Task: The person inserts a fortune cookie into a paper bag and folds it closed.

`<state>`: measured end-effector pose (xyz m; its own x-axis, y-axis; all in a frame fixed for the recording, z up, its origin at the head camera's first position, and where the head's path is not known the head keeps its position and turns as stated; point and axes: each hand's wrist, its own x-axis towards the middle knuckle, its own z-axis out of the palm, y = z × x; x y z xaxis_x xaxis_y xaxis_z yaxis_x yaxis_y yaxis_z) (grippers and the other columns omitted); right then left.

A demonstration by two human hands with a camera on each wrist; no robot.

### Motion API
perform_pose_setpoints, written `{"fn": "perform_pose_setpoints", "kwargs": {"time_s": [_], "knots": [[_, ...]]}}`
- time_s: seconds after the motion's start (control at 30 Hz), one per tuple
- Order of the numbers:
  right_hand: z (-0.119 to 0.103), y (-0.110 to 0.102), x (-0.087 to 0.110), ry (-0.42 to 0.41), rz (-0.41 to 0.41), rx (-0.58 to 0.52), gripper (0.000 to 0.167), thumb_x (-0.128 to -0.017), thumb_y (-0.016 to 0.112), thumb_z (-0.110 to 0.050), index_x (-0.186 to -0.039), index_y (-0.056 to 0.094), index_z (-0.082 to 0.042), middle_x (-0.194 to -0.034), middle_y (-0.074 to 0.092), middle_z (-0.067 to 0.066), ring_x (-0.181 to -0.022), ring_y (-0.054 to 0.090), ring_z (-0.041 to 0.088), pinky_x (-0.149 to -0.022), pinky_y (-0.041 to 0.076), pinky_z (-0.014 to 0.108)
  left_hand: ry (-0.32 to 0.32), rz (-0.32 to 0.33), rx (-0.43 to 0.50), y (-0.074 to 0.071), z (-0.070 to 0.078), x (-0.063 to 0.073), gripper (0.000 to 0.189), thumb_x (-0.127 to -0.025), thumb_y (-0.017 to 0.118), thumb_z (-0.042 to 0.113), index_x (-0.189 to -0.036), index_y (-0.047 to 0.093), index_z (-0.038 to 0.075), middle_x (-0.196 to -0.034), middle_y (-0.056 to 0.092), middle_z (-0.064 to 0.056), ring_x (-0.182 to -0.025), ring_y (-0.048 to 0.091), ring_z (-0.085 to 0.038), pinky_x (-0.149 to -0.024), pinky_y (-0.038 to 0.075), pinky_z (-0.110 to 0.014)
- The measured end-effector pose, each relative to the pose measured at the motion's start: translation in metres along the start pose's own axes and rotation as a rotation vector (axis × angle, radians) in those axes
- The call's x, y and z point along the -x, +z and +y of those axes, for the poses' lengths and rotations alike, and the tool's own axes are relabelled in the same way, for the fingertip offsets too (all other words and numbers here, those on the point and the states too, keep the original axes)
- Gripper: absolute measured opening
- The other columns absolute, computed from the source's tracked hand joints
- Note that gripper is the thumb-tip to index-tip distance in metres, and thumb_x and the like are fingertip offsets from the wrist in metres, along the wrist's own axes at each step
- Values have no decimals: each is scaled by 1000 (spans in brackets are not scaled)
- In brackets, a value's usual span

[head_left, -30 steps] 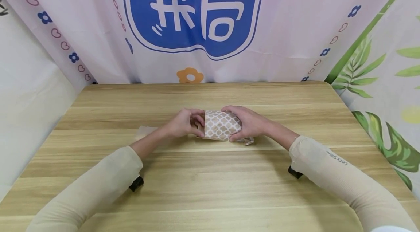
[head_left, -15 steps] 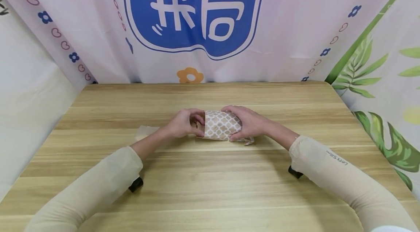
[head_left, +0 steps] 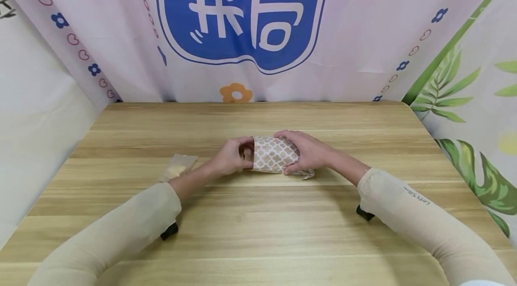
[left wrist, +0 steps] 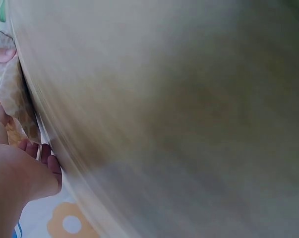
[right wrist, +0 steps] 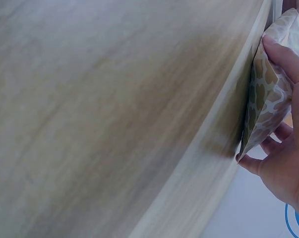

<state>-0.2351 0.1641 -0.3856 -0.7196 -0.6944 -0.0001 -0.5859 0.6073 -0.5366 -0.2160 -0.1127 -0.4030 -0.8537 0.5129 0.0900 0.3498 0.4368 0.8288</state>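
Observation:
A tan paper bag [head_left: 274, 153] with a white lattice pattern lies on the table, its mouth facing left. My right hand [head_left: 308, 153] grips its closed end, thumb on the near side and fingers on the far side. In the right wrist view the bag [right wrist: 268, 94] bulges between the thumb and fingers of that hand [right wrist: 288, 163]. My left hand [head_left: 232, 156] holds the mouth end, thumb at the near edge and fingers at the far edge. Something brown shows inside the mouth, too small to identify. The left wrist view has the left hand [left wrist: 20, 168] beside the bag [left wrist: 18, 99].
A small clear packet [head_left: 177, 167] with pale yellow contents lies left of the bag, partly behind the left forearm. Beneath everything is a wood-grain table [head_left: 258, 227]. A printed curtain [head_left: 347, 30] hangs along its back edge.
My left hand's fingers have shifted slightly at the bag's mouth, and the left forearm uncovers more of the clear packet. The right hand keeps its grip. The head view has shifted a little.

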Motion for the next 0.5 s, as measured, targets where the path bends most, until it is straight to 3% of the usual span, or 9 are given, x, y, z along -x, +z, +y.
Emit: {"fn": "perform_pose_setpoints", "kwargs": {"time_s": [0.13, 0.27, 0.5], "knots": [[-1, -1, 1, 6, -5, -5, 100, -72, 96, -35, -153, 44, -9, -152, 52, 13, -139, 49, 35, -117, 38, 55, 21, 3, -15, 3, 0, -2, 45, -78, 81, -7, -120, 66, -10, -113, 70, -18, -105, 62, -29, -97, 53, -42], [-1, -1, 1, 1, -6, -11, 100, -72, 96, -36, -153, 44, -9, -152, 52, 12, -139, 48, 34, -117, 38, 54, 34, 9, -23, 3, 1, -1, 48, -79, 83, -5, -123, 65, -12, -117, 68, -21, -108, 62, -31, -97, 52, -44], [-1, 0, 1, -4, -1, -6, 100, -72, 96, -36, -153, 44, -9, -151, 52, 13, -139, 49, 35, -117, 38, 55, -21, 4, 58, -7, 4, 6, 59, -80, 85, -5, -133, 60, -14, -128, 64, -26, -114, 60, -36, -100, 52, -46]]}}
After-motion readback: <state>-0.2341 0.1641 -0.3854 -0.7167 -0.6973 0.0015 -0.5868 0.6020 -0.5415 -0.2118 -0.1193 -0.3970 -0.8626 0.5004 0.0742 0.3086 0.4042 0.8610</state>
